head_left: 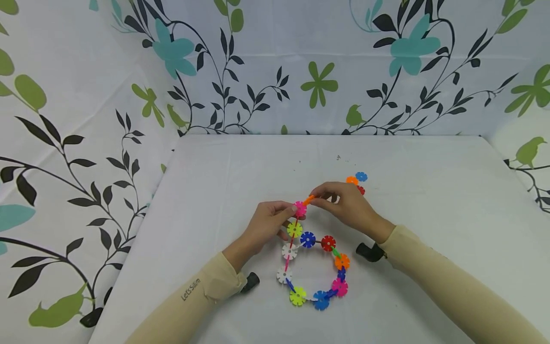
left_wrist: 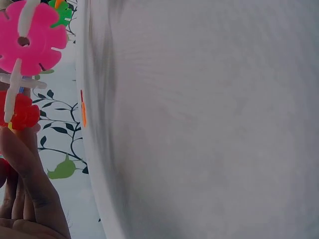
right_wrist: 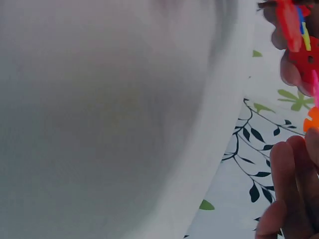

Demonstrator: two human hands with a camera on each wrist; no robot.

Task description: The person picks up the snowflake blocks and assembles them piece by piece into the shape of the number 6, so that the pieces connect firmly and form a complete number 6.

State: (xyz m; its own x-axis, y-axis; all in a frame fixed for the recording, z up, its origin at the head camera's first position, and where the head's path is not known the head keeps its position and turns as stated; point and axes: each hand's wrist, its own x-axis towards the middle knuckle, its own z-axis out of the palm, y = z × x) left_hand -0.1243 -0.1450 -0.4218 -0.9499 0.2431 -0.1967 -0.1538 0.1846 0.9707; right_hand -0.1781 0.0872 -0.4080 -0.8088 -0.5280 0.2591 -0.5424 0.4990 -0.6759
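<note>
A pink notched flower disc (head_left: 300, 209) is pinched in my left hand (head_left: 267, 222), at the top of a chain of linked discs. The right hand (head_left: 350, 206) pinches a small orange connecting piece (head_left: 308, 199) against that disc's upper right edge. Below, a yellow disc (head_left: 294, 229) and a white disc (head_left: 290, 251) lead down into a loop with a blue disc (head_left: 307, 240) and a red disc (head_left: 328, 243). In the left wrist view, a pink disc (left_wrist: 47, 32) and a red disc (left_wrist: 27, 112) show by the fingers; the right wrist view shows an orange disc (right_wrist: 312, 119) at the fingertips.
Beyond the right hand lie a loose blue disc (head_left: 361, 177), an orange disc (head_left: 352, 180) and a partly hidden red disc (head_left: 362, 190). A white-covered table (head_left: 215, 172) spreads underneath. Behind it hangs a leaf-patterned cloth (head_left: 266, 48). A black wrist device (head_left: 370, 252) sits under the right cuff.
</note>
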